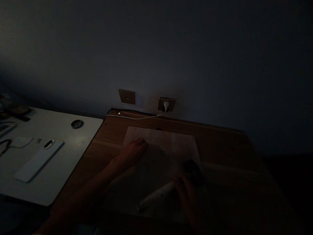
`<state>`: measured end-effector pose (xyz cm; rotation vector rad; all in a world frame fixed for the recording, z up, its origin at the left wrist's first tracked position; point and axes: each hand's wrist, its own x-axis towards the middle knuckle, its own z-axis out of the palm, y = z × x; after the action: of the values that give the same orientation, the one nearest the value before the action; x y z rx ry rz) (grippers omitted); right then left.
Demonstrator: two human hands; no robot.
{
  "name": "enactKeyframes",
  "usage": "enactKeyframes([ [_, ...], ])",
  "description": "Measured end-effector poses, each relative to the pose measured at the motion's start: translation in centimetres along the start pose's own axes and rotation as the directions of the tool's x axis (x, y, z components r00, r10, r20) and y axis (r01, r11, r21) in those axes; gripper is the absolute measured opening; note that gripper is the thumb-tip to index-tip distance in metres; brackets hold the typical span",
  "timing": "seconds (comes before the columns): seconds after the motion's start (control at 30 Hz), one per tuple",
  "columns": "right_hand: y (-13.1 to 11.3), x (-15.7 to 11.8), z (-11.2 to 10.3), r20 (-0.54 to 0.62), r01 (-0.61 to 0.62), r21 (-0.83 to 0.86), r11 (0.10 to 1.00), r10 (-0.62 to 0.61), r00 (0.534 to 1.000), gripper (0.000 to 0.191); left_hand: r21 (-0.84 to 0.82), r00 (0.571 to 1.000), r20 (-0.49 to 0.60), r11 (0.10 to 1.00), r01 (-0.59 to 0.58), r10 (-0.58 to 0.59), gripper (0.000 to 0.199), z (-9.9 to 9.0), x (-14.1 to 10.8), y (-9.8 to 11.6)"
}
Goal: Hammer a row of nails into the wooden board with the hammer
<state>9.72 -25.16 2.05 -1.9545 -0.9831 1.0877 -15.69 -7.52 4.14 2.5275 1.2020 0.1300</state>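
Observation:
The scene is very dim. My right hand [184, 191] is closed around the handle of a hammer [194, 173], near its dark, blocky head. The pale handle points to the lower left, and motion blurs the tool a little. My left hand [137, 148] rests at the upper left of a light board [181, 140], fingers pinched together; whatever small thing may be between the fingertips I cannot make out. A row of small dark marks or nails runs along the board's far side. Several tiny shiny pieces, perhaps nails [162, 152], lie near the board's middle.
The board lies on a wooden table [225, 147] against the wall. A white cable [139, 118] runs along its back edge to a plugged wall socket [171, 102]. On a white table [70, 156] at left are a phone [40, 160] and a tape roll [77, 124].

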Motion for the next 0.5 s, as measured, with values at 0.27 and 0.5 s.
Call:
enactKeyframes([
  [0.27,-0.2,0.4,-2.1,-0.172,0.052,0.124,0.991,-0.030,0.985,0.035,-0.164,0.998,-0.054,0.986,-0.044,0.036,0.019,-0.9,3.0,2.7],
  [0.5,-0.3,4.4,-3.4,-0.191,0.099,0.181,0.979,-0.064,0.979,0.032,-0.159,0.972,-0.029,0.959,-0.233,0.232,0.023,0.2,10.3,7.0],
])
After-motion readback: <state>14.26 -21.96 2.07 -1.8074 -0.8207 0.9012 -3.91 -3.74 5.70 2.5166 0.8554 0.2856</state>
